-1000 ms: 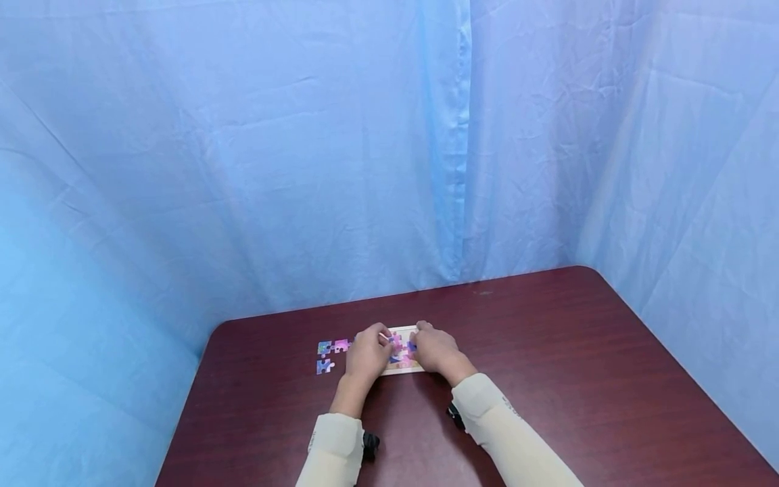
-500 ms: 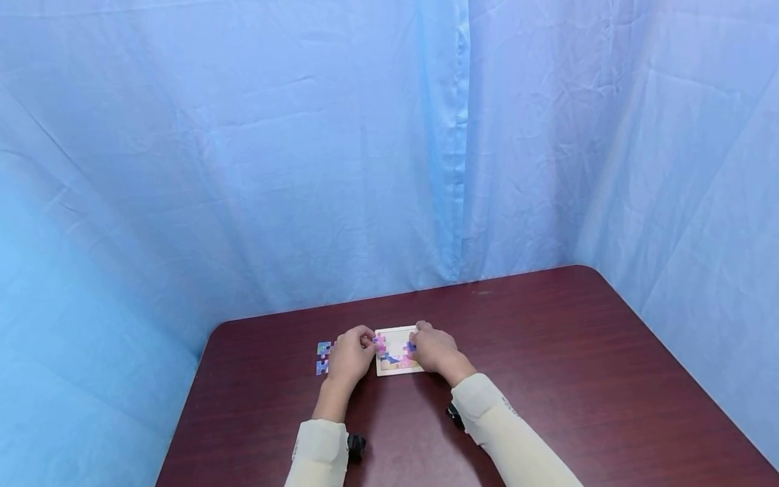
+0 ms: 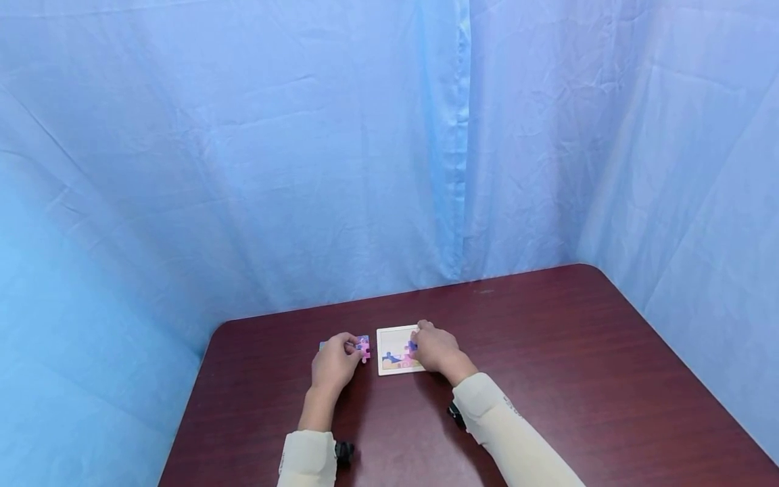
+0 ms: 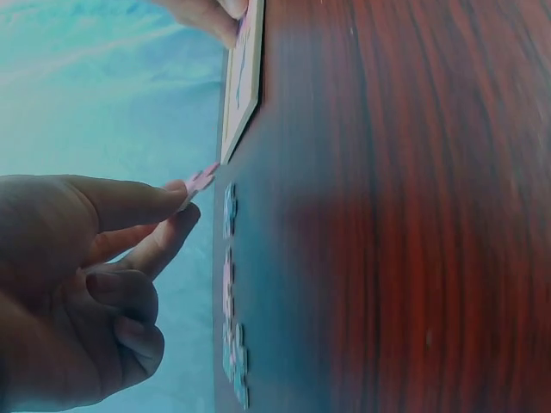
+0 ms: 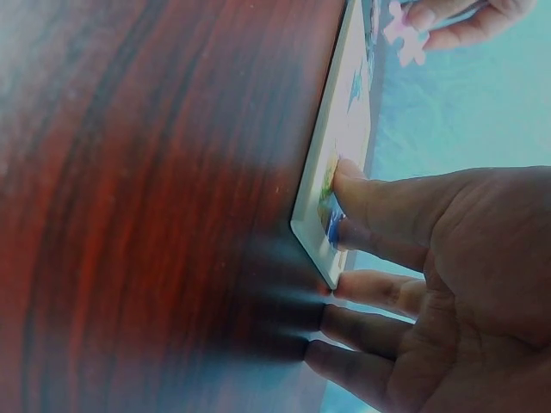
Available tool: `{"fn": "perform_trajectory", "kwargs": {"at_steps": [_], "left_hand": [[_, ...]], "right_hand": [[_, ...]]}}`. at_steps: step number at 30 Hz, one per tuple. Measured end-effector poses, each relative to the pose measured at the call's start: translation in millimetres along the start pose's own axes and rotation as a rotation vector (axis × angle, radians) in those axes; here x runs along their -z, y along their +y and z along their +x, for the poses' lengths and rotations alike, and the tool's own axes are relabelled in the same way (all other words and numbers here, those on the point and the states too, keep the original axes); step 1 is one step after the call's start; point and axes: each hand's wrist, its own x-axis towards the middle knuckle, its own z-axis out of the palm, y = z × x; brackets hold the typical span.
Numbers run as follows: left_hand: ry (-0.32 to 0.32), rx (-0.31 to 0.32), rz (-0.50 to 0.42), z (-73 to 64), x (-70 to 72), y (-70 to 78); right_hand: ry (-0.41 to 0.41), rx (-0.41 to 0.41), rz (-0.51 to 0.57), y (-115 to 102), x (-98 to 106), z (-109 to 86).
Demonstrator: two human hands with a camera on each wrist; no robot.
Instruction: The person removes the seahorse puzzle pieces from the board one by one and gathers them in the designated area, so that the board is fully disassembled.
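Left hand (image 3: 335, 364): 9 o'clock of the puzzle frame (image 3: 387, 372). Thumb and fingertip pinching one pink piece (image 4: 203, 177); outer two fingers curled in toward the palm.
Pink piece: held by its edge, tilted, raised off the counter (image 3: 548, 372). Sits at about 2 o'clock of the left hand, 9 o'clock of the frame, not touching it. Knobs clearly visible.
Right hand (image 5: 482, 292): 3 o'clock of the frame, fingers fairly straight. Thumb presses down inside the frame's border; index fingertip is by the blue patch there. Remaining fingers reach down past the frame's corner, tips at or near the counter.
Frame: flat on the counter, pale border. Pale base shows from 9 round to 12 o'clock. Blue-and-tan picture at 7, pink patch (image 3: 408, 354) at 4, blue patch (image 3: 413, 345) at 3, next to the right thumb. Rest of that end is under the hand.
Loose pieces (image 4: 228, 284): lying in a line on the counter, 9 o'clock of the frame, blue and pink. Left hand hides most from the head view; can't give a count.
Sleeves (image 3: 505, 433): cream, both arms coming in from 6 o'clock. Black gear (image 3: 344, 452) at each cuff.
Backdrop: blue curtain (image 3: 243, 169) beyond the counter, 9 through 12 to 3 o'clock.
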Motion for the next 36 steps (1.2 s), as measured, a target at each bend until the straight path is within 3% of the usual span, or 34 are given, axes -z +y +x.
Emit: {"fn": "perform_trajectory", "kwargs": {"at_steps": [14,24,36], "left_hand": [[-0.023,0.068,0.087,-8.3,24.1,-20.9],[-0.036,0.097,0.103,-9.8,23.5,-27.4],[-0.007,0.093,0.077,-6.5,20.8,-29.1]], "right_hand": [[0.005,0.000,-0.024,1,-1,0.2],[-0.003,0.002,-0.012,0,-2,0.5],[0.005,0.007,-0.034,0,-1,1.1]]}}
